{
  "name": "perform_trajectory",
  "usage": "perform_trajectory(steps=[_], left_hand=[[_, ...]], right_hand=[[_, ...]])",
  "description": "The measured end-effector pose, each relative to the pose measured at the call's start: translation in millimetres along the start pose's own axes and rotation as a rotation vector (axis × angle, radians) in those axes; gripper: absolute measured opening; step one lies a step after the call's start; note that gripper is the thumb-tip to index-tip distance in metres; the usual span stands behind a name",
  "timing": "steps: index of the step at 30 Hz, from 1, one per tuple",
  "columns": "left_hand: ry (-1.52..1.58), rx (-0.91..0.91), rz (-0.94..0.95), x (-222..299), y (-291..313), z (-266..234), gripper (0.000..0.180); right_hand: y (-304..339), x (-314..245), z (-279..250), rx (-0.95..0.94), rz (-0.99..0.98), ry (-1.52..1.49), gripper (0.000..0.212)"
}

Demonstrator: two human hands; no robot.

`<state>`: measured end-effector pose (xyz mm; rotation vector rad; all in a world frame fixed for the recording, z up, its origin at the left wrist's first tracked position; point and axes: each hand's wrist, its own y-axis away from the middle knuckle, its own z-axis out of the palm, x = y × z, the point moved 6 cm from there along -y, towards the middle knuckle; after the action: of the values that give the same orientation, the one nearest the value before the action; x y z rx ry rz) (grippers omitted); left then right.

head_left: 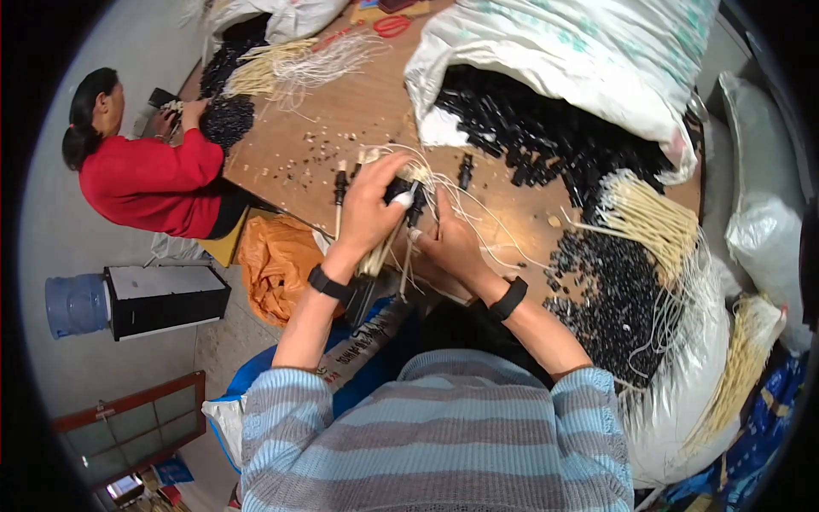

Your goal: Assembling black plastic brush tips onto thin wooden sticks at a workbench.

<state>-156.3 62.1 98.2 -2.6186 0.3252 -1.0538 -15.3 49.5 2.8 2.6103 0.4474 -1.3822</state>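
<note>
A brown table (367, 102) carries an open white sack (563, 51) spilling black tubes (546, 128). Nearer the wearer than the sack lie a heap of small black pieces (606, 273) and a bundle of cream sticks (653, 222). Well left of the sack, a co-worker in red (153, 183) sits at the table; a water dispenser (166, 299) and an orange bag (277, 264) stand left of the sack too, closer to the wearer.

The held sticks (375, 260) are left of the sack's mouth and nearer the wearer, their long axis slanting, one end up toward the sack, the other down and away from it. The left hand (371, 205) is curled around them. White cords (426, 177) loop out from their sack-side end.

The right hand (452, 247) has its thumb by a black fitting (416, 209); whether it pinches it, I cannot tell. Fingers hide much of the sticks.
</note>
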Motion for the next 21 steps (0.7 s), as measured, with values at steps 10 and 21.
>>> perform_trajectory(steps=[10,21], left_hand=[[0.227,-0.542,0.196,59.0,9.5,139.7,0.042],[0.116,-0.524,0.23,41.7,-2.2,157.6,0.034]], right_hand=[[222.8,-20.7,-272.4,0.385,0.459,-0.361,0.063],[501.5,-77.0,-430.9,1.042,0.721,0.116,0.046]])
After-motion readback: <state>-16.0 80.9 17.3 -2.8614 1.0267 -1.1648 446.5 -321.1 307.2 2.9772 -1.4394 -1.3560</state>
